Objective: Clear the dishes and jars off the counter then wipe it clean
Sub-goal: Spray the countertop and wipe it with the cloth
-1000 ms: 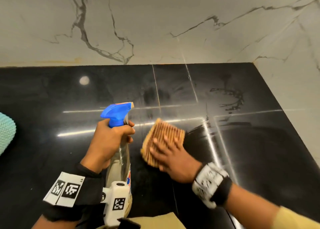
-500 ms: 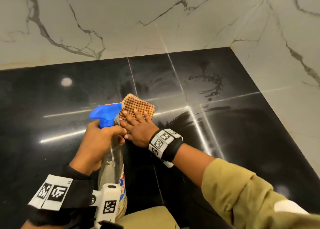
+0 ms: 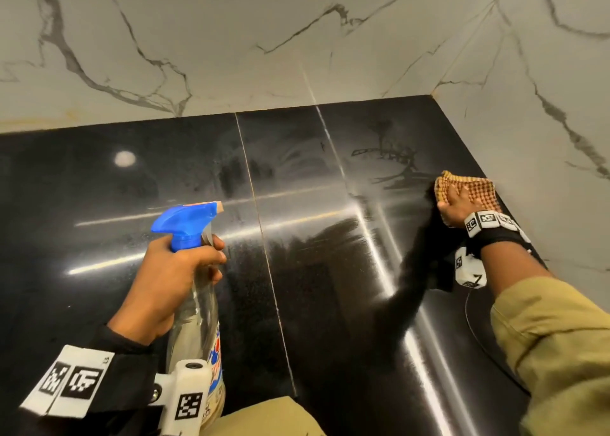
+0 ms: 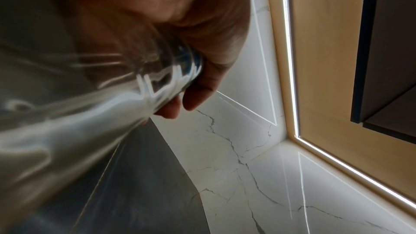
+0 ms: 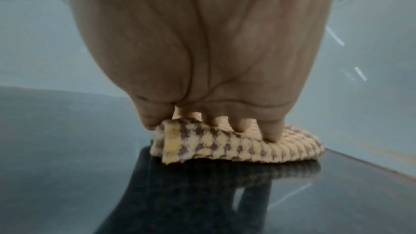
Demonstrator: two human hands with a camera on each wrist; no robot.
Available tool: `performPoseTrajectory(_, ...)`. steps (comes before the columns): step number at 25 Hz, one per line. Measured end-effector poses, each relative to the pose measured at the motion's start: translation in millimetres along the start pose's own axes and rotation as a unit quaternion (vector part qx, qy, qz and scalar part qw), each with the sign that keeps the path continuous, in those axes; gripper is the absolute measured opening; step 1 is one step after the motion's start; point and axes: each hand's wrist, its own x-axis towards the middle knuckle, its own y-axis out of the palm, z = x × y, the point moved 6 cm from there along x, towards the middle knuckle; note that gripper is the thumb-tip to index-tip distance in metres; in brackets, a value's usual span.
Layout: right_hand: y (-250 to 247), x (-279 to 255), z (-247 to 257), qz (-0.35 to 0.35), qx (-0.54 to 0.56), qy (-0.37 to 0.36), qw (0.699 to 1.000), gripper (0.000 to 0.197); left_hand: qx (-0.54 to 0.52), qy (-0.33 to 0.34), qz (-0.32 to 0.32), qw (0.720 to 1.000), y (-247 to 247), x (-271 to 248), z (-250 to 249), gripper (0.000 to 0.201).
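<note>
The right hand (image 3: 457, 209) presses a folded yellow-and-brown checked cloth (image 3: 468, 189) flat onto the black worktop (image 3: 330, 287); its grip is spread, with the fingertips (image 5: 272, 134) pushing down on the fabric and the thumb at the cloth's folded edge, as the right wrist view shows. The cloth lies at the far right of the worktop, just beside the white veined marble side wall (image 3: 544, 122). The left hand (image 3: 168, 277) has its grip closed around the neck of a clear spray bottle (image 3: 194, 317) with a blue trigger head (image 3: 185, 226), held upright above the near left part of the worktop, nozzle pointing toward the right; the left wrist view shows fingers wrapped around the clear plastic. Both wrists wear black bands with printed white marker tags. Streaky smears and bright light reflections cross the glossy worktop between the 2 hands, and a marble back wall (image 3: 231, 39) rises behind it.
</note>
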Motion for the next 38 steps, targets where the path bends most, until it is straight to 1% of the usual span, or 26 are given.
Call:
performPoseTrajectory(1,6.5,1.1,-0.9,0.033,0.0,0.017,0.999,0.057,-0.003,0.0,-0.003,1.0,-1.1,0.0,-0.1,0.01)
performPoseTrajectory(2,13.4,2.7,7.4,0.014,-0.003,0.002,1.0,0.061,0.0,-0.001,-0.003,1.0,-0.4,1.0,-0.2,0.01)
performPoseTrajectory(3,16.8,-3.1,29.2,-0.018,-0.034,-0.044,0.998,0.065,0.002,-0.002,0.001,1.0,2.0,2.5,0.1,0.01)
performPoseTrajectory(4,22.9,-18.1,58.1,-0.045,-0.055,-0.106,0.992,0.07,0.01,-0.004,0.009,1.0,6.1,4.8,0.6,0.01)
performPoseTrajectory(5,36.7,-37.9,88.2,-0.022,-0.062,-0.164,0.984,0.075,0.021,-0.007,0.022,1.0,13.3,7.4,0.7,0.009)
performPoseTrajectory(7,67.8,-97.9,156.2,0.017,-0.09,-0.315,0.945,0.083,0.042,-0.011,0.043,0.998,29.8,11.3,-1.3,0.008)
performPoseTrajectory(8,88.9,-142.1,183.6,0.043,-0.102,-0.378,0.919,0.081,0.05,-0.013,0.053,0.997,40.7,13.4,-2.9,0.009)
performPoseTrajectory(9,107.1,-189.8,210.3,0.071,-0.108,-0.441,0.888,0.072,0.054,-0.014,0.059,0.997,50.5,15.9,-5.3,0.01)
performPoseTrajectory(10,114.7,-226.7,225.0,0.081,-0.112,-0.488,0.862,0.064,0.055,-0.01,0.062,0.997,59.2,19.0,-8.8,0.012)
performPoseTrajectory(11,119.4,-250.7,229.8,0.099,-0.11,-0.503,0.851,0.062,0.057,-0.004,0.066,0.996,66.4,21.7,-13.0,0.013)
performPoseTrajectory(12,121.4,-254.5,224.4,0.107,-0.099,-0.496,0.856,0.063,0.062,0.006,0.068,0.996,72.2,24.4,-17.4,0.014)
performPoseTrajectory(13,116.4,-249.2,215.6,0.091,-0.099,-0.487,0.863,0.064,0.069,0.014,0.069,0.995,76.0,26.9,-20.6,0.013)
performPoseTrajectory(15,105.3,-205.8,181.5,0.052,-0.101,-0.449,0.886,0.065,0.081,0.023,0.075,0.994,81.8,29.9,-23.3,0.01)
performPoseTrajectory(16,95.4,-175.4,158.2,0.045,-0.087,-0.414,0.905,0.065,0.089,0.025,0.081,0.992,84.8,30.1,-23.1,0.009)
performPoseTrajectory(17,84.4,-136.0,127.3,0.038,-0.071,-0.372,0.925,0.065,0.095,0.028,0.083,0.992,87.4,30.5,-22.5,0.009)
performPoseTrajectory(19,53.3,-55.1,54.4,0.003,-0.026,-0.269,0.963,0.067,0.103,0.032,0.083,0.991,90.3,29.6,-20.0,0.009)
performPoseTrajectory(21,22.0,14.7,-20.3,-0.024,0.011,-0.144,0.989,0.067,0.103,0.026,0.084,0.991,93.1,26.0,-16.8,0.008)
performPoseTrajectory(22,13.9,35.9,-47.4,-0.001,0.031,-0.078,0.996,0.062,0.106,0.022,0.086,0.99,94.4,24.4,-15.7,0.008)
performPoseTrajectory(23,12.0,48.7,-62.8,0.035,0.048,-0.026,0.998,0.061,0.109,0.019,0.087,0.99,95.2,23.8,-14.6,0.009)
performPoseTrajectory(24,16.5,56.2,-68.5,0.056,0.061,0.004,0.997,0.062,0.108,0.016,0.085,0.99,94.7,24.1,-13.6,0.01)
performPoseTrajectory(26,20.7,51.2,-65.2,0.052,0.075,0.018,0.996,0.063,0.104,0.008,0.084,0.991,96.7,26.7,-11.6,0.012)
performPoseTrajectory(29,32.7,28.3,-60.0,0.041,0.091,-0.017,0.995,0.062,0.106,0.004,0.088,0.99,97.2,31.3,-9.9,0.014)
performPoseTrajectory(32,51.4,-10.5,-73.1,0.045,0.103,-0.035,0.993,0.063,0.1,-0.003,0.099,0.99,93.7,35.6,-8.2,0.019)
performPoseTrajectory(34,65.8,-38.7,-89.0,0.058,0.114,-0.038,0.991,0.064,0.076,-0.017,0.093,0.993,87.9,39.9,-5.4,0.024)
performPoseTrajectory(36,77.6,-55.3,-105.6,0.077,0.123,-0.034,0.989,0.064,0.056,-0.032,0.085,0.994,83.3,43.0,-3.4,0.02)
performPoseTrajectory(38,77.3,-51.3,-114.3,0.083,0.129,-0.025,0.988,0.065,0.047,-0.041,0.09,0.994,81.8,44.5,-0.9,0.015)
